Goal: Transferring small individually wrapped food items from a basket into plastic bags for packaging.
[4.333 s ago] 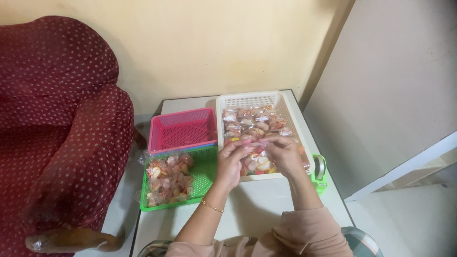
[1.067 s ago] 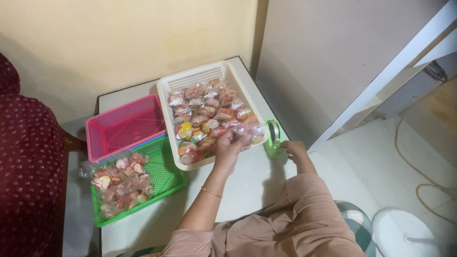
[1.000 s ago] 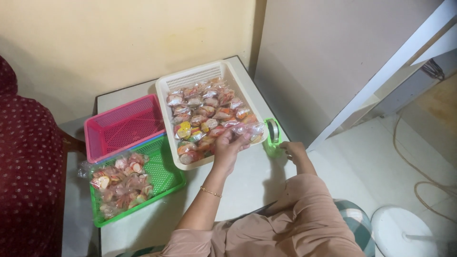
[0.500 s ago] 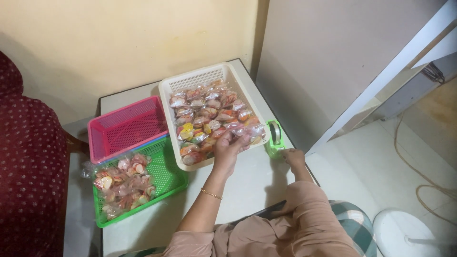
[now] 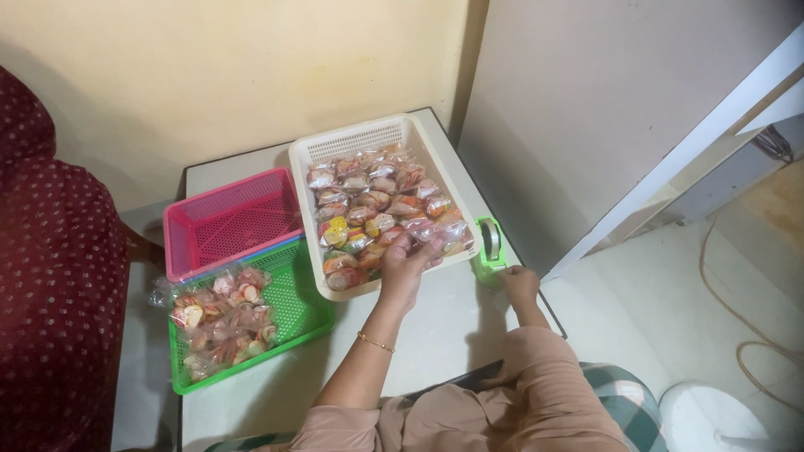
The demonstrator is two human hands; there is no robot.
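Observation:
My left hand (image 5: 404, 266) grips a clear bag of small wrapped snacks (image 5: 435, 230) at the near edge of a white basket tray (image 5: 356, 138). The tray is filled with several such snack packets. My right hand (image 5: 521, 285) is at the table's right edge. Its fingers are curled against the near end of a green tape dispenser (image 5: 489, 243), which stands just right of the white tray.
A pink basket (image 5: 224, 219) sits on a green basket (image 5: 297, 305) at the left. The green basket holds a clear bag of snacks (image 5: 219, 316). All stand on a small white table (image 5: 435, 335). A dark red dotted sofa (image 5: 50, 276) is on the left, a wall panel on the right.
About four seconds ago both hands were on a bag over the white tray. Since then my right hand has gone to the green tape dispenser. In the last second the hands have barely moved.

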